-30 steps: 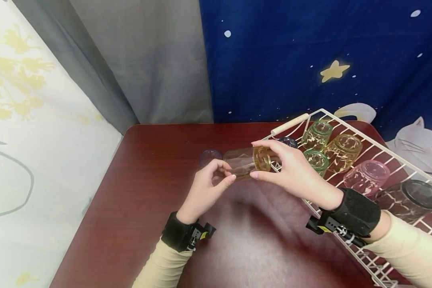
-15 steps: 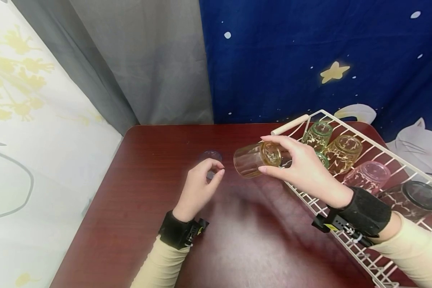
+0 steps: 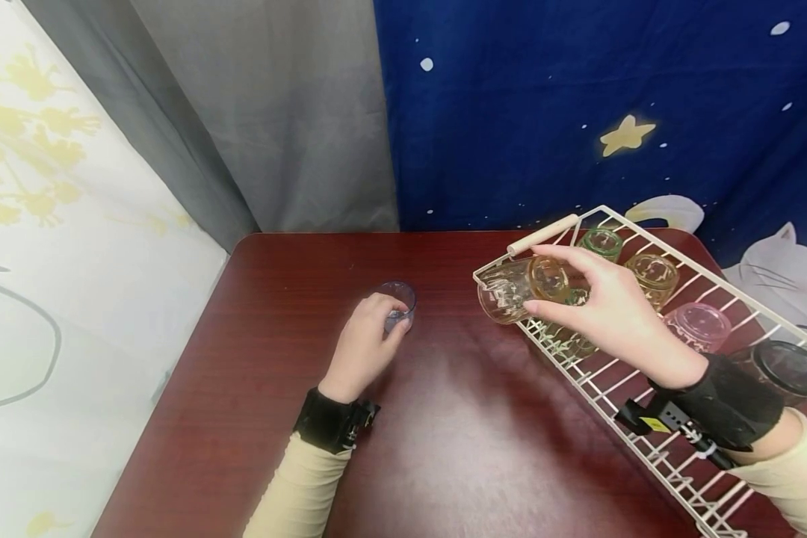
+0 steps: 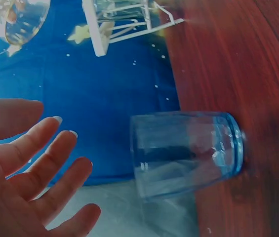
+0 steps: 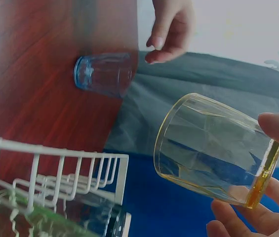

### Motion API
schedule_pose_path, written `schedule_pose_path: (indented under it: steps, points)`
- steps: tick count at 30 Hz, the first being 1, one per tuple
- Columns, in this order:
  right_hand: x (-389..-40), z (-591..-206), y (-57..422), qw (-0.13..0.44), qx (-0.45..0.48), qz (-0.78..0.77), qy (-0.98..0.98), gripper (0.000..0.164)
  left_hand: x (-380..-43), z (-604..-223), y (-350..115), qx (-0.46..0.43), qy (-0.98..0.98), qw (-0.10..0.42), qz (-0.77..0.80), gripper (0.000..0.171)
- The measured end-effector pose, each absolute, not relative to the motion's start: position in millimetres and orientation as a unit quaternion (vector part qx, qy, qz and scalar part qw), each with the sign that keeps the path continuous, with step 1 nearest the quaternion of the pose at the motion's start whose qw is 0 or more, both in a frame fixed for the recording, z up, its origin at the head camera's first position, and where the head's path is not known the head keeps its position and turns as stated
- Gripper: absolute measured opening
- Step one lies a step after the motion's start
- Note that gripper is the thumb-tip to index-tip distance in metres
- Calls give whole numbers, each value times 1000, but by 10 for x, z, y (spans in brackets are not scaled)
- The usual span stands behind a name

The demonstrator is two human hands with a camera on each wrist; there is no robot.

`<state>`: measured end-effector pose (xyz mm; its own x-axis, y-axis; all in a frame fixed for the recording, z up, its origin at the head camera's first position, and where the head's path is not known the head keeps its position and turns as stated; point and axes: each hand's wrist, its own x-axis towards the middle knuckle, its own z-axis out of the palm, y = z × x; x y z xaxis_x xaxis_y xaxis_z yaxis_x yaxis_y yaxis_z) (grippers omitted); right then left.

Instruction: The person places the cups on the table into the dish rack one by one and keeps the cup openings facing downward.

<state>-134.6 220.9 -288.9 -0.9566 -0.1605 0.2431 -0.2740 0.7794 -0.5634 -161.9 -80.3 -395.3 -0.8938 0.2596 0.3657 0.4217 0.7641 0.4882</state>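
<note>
My right hand (image 3: 608,306) grips a clear amber drinking glass (image 3: 507,290) around its thick base. The glass lies nearly sideways in the air over the near-left corner of a white wire basket (image 3: 713,276), its mouth pointing left. Thumb and fingers pinch the amber base in the right wrist view. My left hand (image 3: 359,340) hovers at a pale blue glass (image 3: 406,293), which stands upright on the table. In the left wrist view its fingers (image 4: 55,153) are spread and relaxed, with a gap between them and the blue glass.
Several upturned glasses stand in the basket: green (image 3: 602,243), amber (image 3: 654,270), pink (image 3: 701,325) and dark grey (image 3: 790,366). A pale handle (image 3: 545,234) sits at the basket's left end. The dark red table (image 3: 276,321) backs onto grey and blue curtains.
The left hand let go of the amber glass and moved slightly left and down to the blue glass. The right hand carried the amber glass rightward over the basket.
</note>
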Motion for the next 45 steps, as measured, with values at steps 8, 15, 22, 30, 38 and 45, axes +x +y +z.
schedule_pose_path:
  steps: [8, 15, 22, 30, 38, 45]
  points:
    - [-1324, -2869, 2434, 97, 92, 305, -943, 70, -1728, -4095, -845, -190, -935, 121, -272, 30]
    - [-1293, -2899, 2668, 80, 53, 297, -950, 71, -1787, -4200, -862, -192, -940, 109, -261, 33]
    - [-1219, -2900, 2862, 83, 28, 287, -954, 72, -1830, -4263, -844, -190, -943, 82, -260, 34]
    - [-1120, -2984, 3055, 58, -6, 310, -949, 72, -1837, -4299, -834, -202, -943, 75, -252, 30]
    - [-1018, -3122, 3272, 34, -20, 310, -950, 75, -1857, -4344, -814, -219, -943, 99, -232, 30]
    - [-981, -3184, 3349, 33, -18, 293, -955, 73, -1856, -4389, -796, -199, -945, 98, -240, 29]
